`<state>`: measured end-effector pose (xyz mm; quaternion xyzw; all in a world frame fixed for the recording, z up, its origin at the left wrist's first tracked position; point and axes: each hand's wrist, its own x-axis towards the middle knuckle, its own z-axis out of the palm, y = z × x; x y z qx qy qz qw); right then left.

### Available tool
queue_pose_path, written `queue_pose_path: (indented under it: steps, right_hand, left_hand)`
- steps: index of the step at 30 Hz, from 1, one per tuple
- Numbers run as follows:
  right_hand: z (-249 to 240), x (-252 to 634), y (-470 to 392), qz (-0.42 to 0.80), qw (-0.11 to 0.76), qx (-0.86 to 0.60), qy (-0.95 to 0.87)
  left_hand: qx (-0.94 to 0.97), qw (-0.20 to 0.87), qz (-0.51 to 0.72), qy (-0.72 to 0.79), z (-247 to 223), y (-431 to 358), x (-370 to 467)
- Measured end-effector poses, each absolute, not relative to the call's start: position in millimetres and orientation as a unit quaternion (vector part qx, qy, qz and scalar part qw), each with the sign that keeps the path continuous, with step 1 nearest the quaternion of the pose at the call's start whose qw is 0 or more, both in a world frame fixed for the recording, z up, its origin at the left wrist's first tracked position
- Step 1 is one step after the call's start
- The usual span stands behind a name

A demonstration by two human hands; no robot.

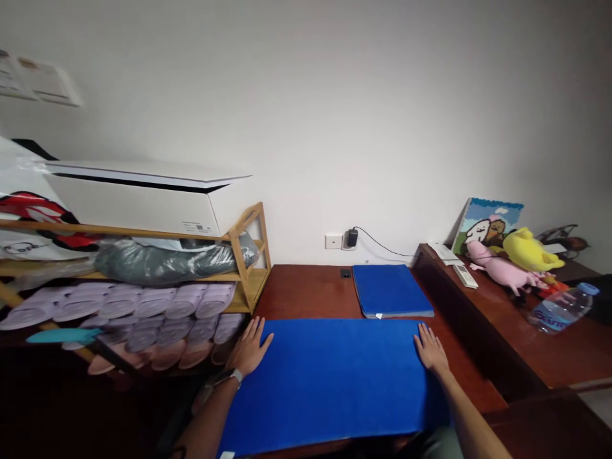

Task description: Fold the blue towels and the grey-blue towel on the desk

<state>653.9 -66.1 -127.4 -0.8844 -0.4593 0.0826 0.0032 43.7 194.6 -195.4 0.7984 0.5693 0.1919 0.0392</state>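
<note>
A large blue cloth [335,382] lies spread flat on the reddish-brown table [306,287], its near edge reaching the table's front. My left hand [249,349] rests palm down at the cloth's far left corner, fingers spread and nothing held; a watch is on that wrist. At the far right corner my right hand [431,349] lies with its fingers apart, also holding nothing. Behind the spread cloth, a folded stack of blue cloth [392,290] sits near the wall, with a small white tag at its front edge.
On the left stands a wooden rack [248,255] with lilac slippers [176,301], a wrapped bundle and a white box [143,197]. The raised surface at right holds plush toys [502,268], a remote [465,276] and a plastic bottle [561,310]. A black charger [352,238] is plugged into the wall.
</note>
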Motion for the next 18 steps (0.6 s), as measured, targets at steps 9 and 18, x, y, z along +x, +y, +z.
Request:
queue_pose_path:
  steps: [9,18]
  right_hand:
    - [-114,651,-53,0.091,-0.028,-0.899,-0.427]
    - [-90,481,25,0.043,0.069,-0.781,-0.619]
  left_hand:
    - [0.797,0.051,0.168,0.577,-186,188,47]
    - [0.793,0.059,0.18,0.579,-185,184,51]
